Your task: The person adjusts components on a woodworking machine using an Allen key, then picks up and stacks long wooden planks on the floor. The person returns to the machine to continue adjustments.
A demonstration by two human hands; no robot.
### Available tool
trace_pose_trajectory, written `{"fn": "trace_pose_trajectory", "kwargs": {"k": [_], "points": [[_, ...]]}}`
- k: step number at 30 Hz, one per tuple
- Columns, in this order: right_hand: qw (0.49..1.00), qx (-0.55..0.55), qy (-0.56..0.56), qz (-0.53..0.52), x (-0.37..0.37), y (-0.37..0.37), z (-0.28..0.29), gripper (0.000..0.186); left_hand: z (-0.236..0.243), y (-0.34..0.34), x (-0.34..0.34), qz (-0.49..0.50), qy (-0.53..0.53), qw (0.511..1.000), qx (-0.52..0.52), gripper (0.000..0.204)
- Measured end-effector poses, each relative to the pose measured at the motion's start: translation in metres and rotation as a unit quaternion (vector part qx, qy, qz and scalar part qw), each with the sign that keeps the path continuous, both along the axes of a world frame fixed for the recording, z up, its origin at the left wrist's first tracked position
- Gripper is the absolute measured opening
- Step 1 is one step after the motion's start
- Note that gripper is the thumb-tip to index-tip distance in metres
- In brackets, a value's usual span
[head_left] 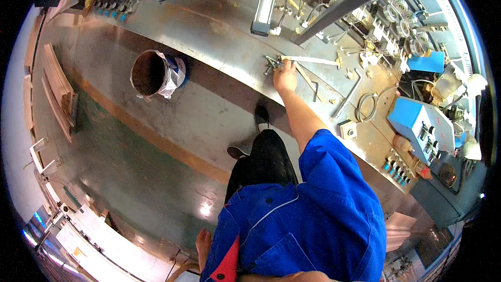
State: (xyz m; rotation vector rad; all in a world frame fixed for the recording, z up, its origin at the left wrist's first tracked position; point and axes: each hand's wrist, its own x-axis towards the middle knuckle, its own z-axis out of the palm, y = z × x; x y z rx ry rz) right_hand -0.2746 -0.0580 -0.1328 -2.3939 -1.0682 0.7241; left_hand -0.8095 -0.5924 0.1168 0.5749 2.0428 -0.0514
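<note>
Far left on the floor, a brown bucket (pixel 148 73) lined with a plastic bag. At the metal counter (pixel 219 31) edge, small metal fitting (pixel 271 64), touched by right hand (pixel 285 77), fingers curled on a long pale bar (pixel 313 60). Left hand (pixel 203 243) low, open, empty. Further right, blue control box (pixel 420 121).

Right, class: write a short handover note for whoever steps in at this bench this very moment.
Right hand: stretched out over the bench, resting on a small metal fitting at the end of a white bar; grip unclear.
Left hand: hangs at the side, empty.
Nearby: hex key, cable coil, blue box; bucket on the floor.
Done: nothing visibly finished.
Left: fitting and bar, both lying on the bench.
</note>
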Motion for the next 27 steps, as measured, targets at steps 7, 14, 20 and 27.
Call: {"fn": "trace_pose_trajectory", "kwargs": {"k": [7, 14, 20, 27], "points": [[0.99, -0.046, -0.071, 0.114, 0.014, 0.012, -0.008, 0.049, -0.042, -0.06, -0.029, 0.061, -0.057, 0.992, 0.098, 0.038], [0.998, 0.063, -0.028, -0.002, 0.026, -0.029, -0.01, 0.024, -0.089, -0.037, -0.048, -0.064, -0.036, 0.996, 0.046, 0.032], [0.988, 0.111, -0.028, -0.106, 0.079, -0.125, 0.012, 0.019, -0.111, 0.038, -0.073, -0.077, -0.085, 0.991, 0.066, 0.03], [0.98, -0.056, -0.073, -0.176, 0.222, -0.163, 0.009, 0.023, -0.039, 0.106, -0.066, 0.041, -0.063, 0.995, 0.062, 0.029]]}}
